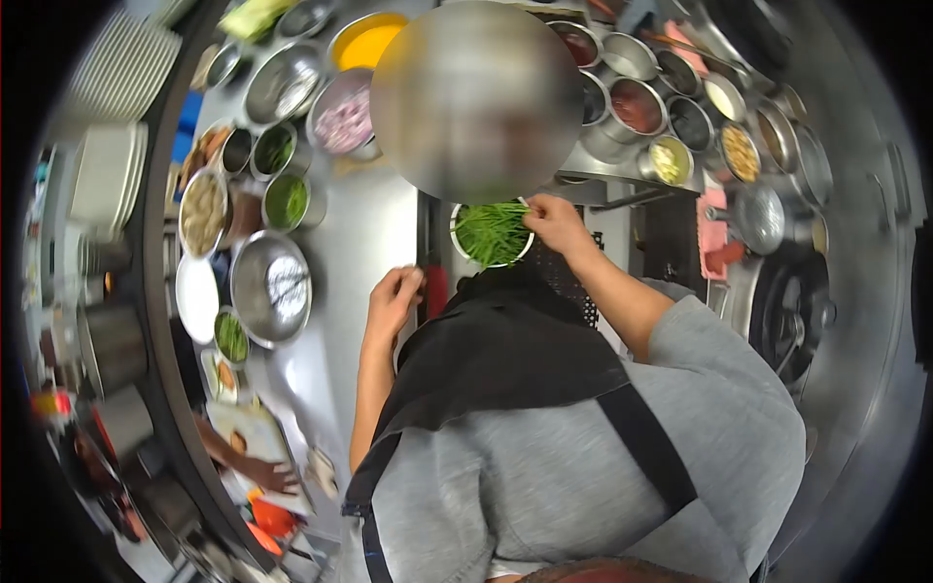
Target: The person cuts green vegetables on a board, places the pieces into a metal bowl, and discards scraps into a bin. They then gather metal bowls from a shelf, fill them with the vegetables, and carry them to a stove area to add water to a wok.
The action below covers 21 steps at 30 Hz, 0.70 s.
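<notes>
Bowl of greens (493, 233): 12 o'clock of the torso. Right hand (555, 223) nearer, at bowl's 3 o'clock, fingers bent at rim; grip unconfirmed. Left hand (395, 294) apart, at 8 o'clock, half curled; closure indeterminable.

The counter (335, 228) at 10 o'clock is smooth, shiny metal. The big bowl (255, 291) at 9 o'clock is metal too, and glossy inside. The plate (198, 298) past it looks smooth. Near 12 o'clock, the bowl of greens (454, 233) has a smooth rim. The apron (515, 355) in the middle is dull cloth. The shirt (544, 486) at 6 o'clock is cloth, matt and soft-looking.
</notes>
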Each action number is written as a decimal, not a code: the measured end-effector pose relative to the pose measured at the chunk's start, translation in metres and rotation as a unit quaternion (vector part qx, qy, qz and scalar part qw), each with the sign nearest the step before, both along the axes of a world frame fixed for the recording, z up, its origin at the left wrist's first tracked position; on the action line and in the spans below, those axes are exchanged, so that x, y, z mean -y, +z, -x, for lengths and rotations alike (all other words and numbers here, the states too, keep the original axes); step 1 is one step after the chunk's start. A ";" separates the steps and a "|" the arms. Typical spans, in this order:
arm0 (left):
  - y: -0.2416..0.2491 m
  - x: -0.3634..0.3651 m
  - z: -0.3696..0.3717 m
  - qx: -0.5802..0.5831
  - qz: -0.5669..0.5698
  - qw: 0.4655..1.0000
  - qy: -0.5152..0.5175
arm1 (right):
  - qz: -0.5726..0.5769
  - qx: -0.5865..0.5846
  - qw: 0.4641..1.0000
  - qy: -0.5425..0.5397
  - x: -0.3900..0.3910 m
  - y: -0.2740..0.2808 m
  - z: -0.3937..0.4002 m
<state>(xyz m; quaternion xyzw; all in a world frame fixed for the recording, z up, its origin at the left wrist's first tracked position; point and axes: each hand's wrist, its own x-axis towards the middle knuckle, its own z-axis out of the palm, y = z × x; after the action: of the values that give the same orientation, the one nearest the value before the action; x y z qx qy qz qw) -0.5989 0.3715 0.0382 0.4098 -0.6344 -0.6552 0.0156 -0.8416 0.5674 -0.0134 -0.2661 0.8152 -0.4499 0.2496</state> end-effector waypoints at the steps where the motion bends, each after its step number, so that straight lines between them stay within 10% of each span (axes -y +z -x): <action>1: -0.006 0.002 -0.002 0.012 -0.009 1.000 -0.001 | -0.024 -0.023 0.999 -0.039 -0.021 -0.002 0.013; 13: -0.024 0.013 -0.016 0.116 0.052 0.991 -0.043 | -0.004 -0.034 0.888 -0.458 -0.119 -0.148 0.170; 21: -0.015 0.025 -0.015 0.118 0.129 0.984 -0.021 | -0.253 -0.015 0.913 -0.318 -0.121 -0.157 0.212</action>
<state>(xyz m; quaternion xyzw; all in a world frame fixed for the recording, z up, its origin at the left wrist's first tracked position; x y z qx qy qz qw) -0.5835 0.3469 0.0228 0.4654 -0.7198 -0.5147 -0.0207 -1.0534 0.6884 -0.1709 0.0726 0.9470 -0.2801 0.1397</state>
